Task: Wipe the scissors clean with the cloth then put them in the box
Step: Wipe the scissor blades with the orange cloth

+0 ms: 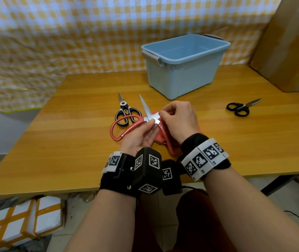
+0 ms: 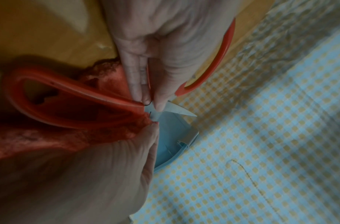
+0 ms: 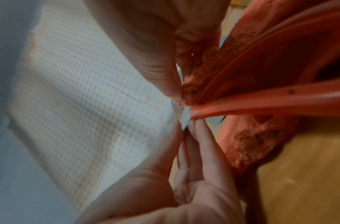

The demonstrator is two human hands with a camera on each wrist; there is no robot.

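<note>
Red-handled scissors (image 1: 145, 108) are held open above the table, one blade pointing away and the other lying to the right. My left hand (image 1: 150, 124) pinches them at the pivot, thumb on top, as the left wrist view shows (image 2: 151, 100). My right hand (image 1: 165, 115) grips an orange-red cloth (image 1: 158, 140) and presses it onto the right-pointing blade (image 2: 180, 110). Most of the cloth (image 3: 251, 144) hangs under my right palm, over the second red handle (image 3: 261, 103). The open light-blue box (image 1: 186, 59) stands behind the hands, to the right.
Black-and-white-handled scissors (image 1: 126, 111) lie shut just left of the hands. Small black scissors (image 1: 239, 108) lie at the right. A brown cardboard sheet (image 1: 290, 42) leans at the far right. A yellow checked cloth (image 1: 54, 33) hangs behind the wooden table (image 1: 72, 142).
</note>
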